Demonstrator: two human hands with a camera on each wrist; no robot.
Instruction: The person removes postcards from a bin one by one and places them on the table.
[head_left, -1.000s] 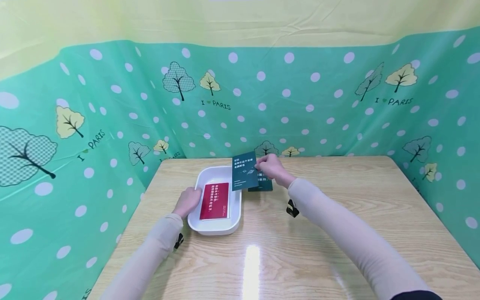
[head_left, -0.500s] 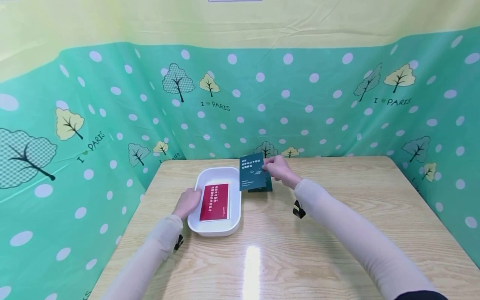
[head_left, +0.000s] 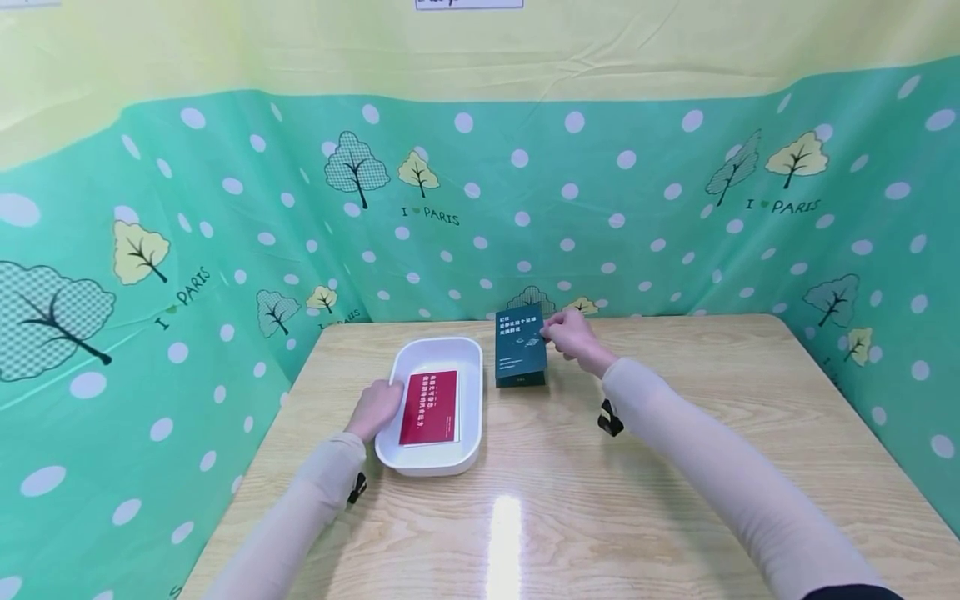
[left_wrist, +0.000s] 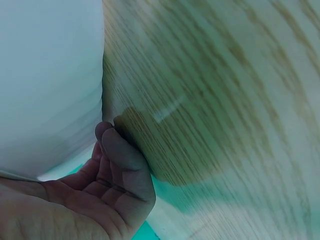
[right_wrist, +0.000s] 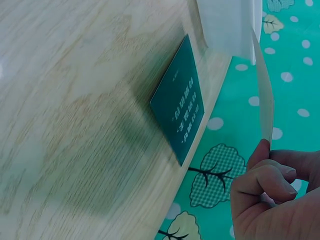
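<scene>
My left hand (head_left: 377,408) grips the left rim of a white plastic basin (head_left: 471,417). In the left wrist view, its fingers (left_wrist: 125,155) curl against the basin's outer wall. Inside the basin lies a red card (head_left: 431,407) with white lettering, and a white edge shows beneath it. My right hand (head_left: 572,335) pinches the right edge of a dark green printed card (head_left: 519,340), seen nearly edge-on in the right wrist view. Below this raised card, another dark green card (right_wrist: 181,105) lies on the table, mostly covered in the head view.
The wooden table (head_left: 637,500) has a bright light reflection (head_left: 505,542) near its front. A green dotted curtain (head_left: 525,208) with tree prints hangs along the back and both sides, close to the table's edges.
The right hand has carried the dark green card rightward, from over the basin's right rim to above the other green card. The left hand and basin stay in place.
</scene>
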